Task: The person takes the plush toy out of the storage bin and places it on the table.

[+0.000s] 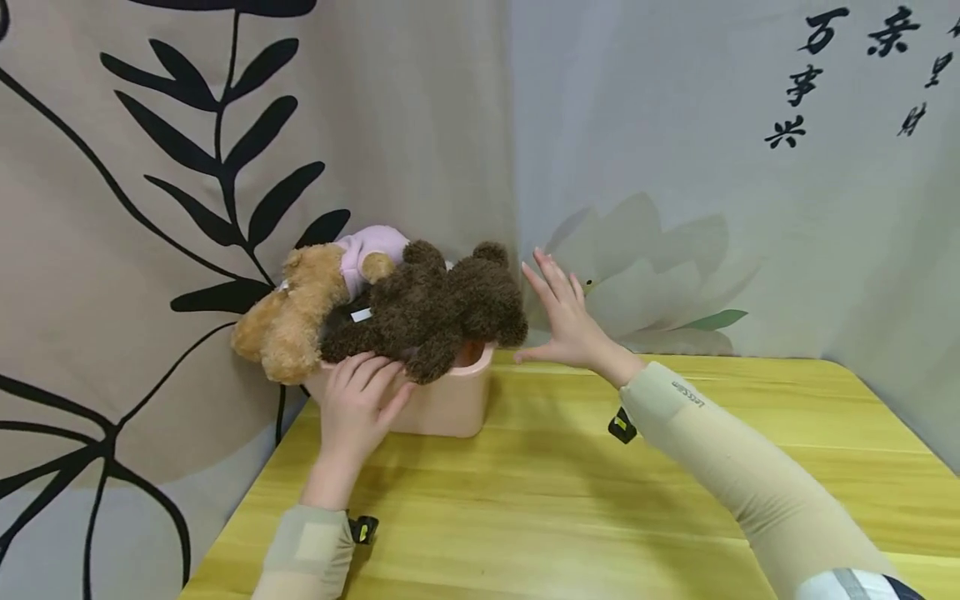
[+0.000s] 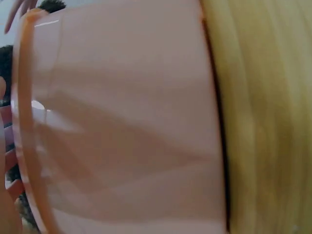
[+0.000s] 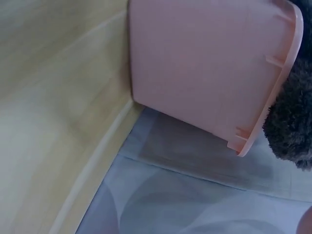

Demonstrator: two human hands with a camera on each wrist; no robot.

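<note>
A dark brown teddy bear (image 1: 450,304) lies across the top of a pink plastic bin (image 1: 442,404), its head sticking out past the right rim. Left of it, a light brown teddy bear (image 1: 296,312) in a pink top hangs over the bin's left side. My left hand (image 1: 360,404) rests at the front rim, fingers extended against the lower part of the dark bear. Beside that bear's head, my right hand (image 1: 566,325) is spread wide and holds nothing. In the right wrist view, the dark bear's fur (image 3: 292,117) overhangs the bin wall (image 3: 200,73).
The bin stands at the back left of a yellow wood-grain table (image 1: 600,500). Behind it hangs a curtain (image 1: 420,125) printed with dark leaves and characters. Small black devices (image 1: 622,426) are strapped at both wrists.
</note>
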